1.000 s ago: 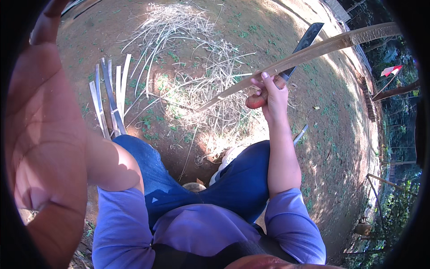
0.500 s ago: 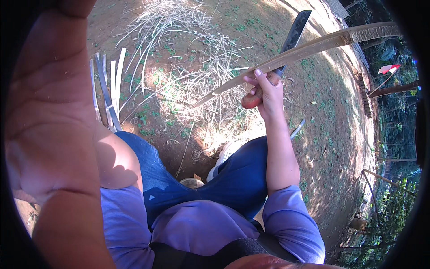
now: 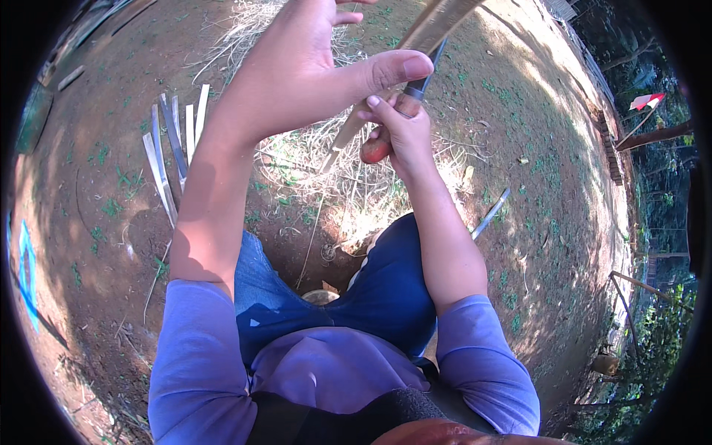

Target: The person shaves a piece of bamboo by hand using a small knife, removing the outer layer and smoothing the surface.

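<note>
Your right hand point(image 3: 404, 133) grips the machete point(image 3: 417, 90) by its wooden handle point(image 3: 376, 151), fingers curled tightly around it, thumb tip against the bamboo strip point(image 3: 437, 24). The strip slants from in front of the pale shavings point(image 3: 386, 200) to the upper edge of the view, crossing the machete near your right thumb. Your left hand point(image 3: 300, 67) is raised and holds nothing visible: its thumb is spread wide from the fingers, some of which are hidden or cut off. That thumb overlaps the strip; whether they touch, you cannot tell. Thin slats point(image 3: 176, 141) lie on the ground point(image 3: 89, 245) beyond your left forearm point(image 3: 211, 196).
</note>
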`<state>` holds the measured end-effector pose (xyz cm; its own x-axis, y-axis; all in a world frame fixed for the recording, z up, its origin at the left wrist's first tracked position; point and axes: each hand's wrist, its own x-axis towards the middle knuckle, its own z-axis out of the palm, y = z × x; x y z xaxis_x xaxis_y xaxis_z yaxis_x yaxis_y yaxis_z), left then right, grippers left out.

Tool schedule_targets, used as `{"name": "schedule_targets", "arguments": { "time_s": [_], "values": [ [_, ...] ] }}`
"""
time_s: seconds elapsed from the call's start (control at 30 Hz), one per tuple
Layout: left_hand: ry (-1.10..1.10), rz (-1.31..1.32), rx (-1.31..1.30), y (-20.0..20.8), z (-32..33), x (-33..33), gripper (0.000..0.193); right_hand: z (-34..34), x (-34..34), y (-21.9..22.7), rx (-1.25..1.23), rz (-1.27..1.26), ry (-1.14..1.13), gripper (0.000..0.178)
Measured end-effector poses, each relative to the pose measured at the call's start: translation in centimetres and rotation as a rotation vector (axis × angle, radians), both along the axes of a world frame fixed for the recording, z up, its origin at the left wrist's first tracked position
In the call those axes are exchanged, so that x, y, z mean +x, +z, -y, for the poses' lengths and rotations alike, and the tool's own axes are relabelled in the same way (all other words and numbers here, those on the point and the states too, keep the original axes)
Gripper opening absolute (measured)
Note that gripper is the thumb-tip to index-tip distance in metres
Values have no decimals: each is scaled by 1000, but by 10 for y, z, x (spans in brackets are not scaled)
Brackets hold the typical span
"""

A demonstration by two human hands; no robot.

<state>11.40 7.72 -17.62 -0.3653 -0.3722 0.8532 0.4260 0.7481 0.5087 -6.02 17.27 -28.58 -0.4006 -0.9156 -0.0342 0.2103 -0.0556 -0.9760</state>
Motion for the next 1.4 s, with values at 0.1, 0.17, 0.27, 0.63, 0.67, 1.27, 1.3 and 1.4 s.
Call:
{"name": "schedule_targets", "arguments": {
  "time_s": [0.1, 0.17, 0.27, 0.63, 0.67, 1.27, 1.3, 1.4],
  "values": [
    [-2, 112, 206, -8, -2, -9, 78, 5, 23, 0, 18, -23, 67, 27],
    [-63, 70, 466, -5, -2, -4, 57, 5, 29, 1, 82, -119, 91, 32],
    [-28, -103, 460, -22, 35, 22, 32, -5, 28, -4, 114, -151, 74, 38],
    [319, -560, 671, -40, 85, 113, 39, -41, 11, -69, 417, -48, 109, 26],
    [312, -544, 668, -43, 85, 110, 39, -43, 12, -75, 455, 5, 131, 27],
    [622, -204, 416, -75, 98, 111, 26, -24, 33, -140, 776, -419, 427, 39],
    [647, -212, 427, -77, 99, 113, 27, -24, 34, -140, 782, -421, 431, 39],
    [703, -239, 445, -81, 107, 118, 31, -23, 34, -138, 778, -480, 473, 40]
  ]
}}
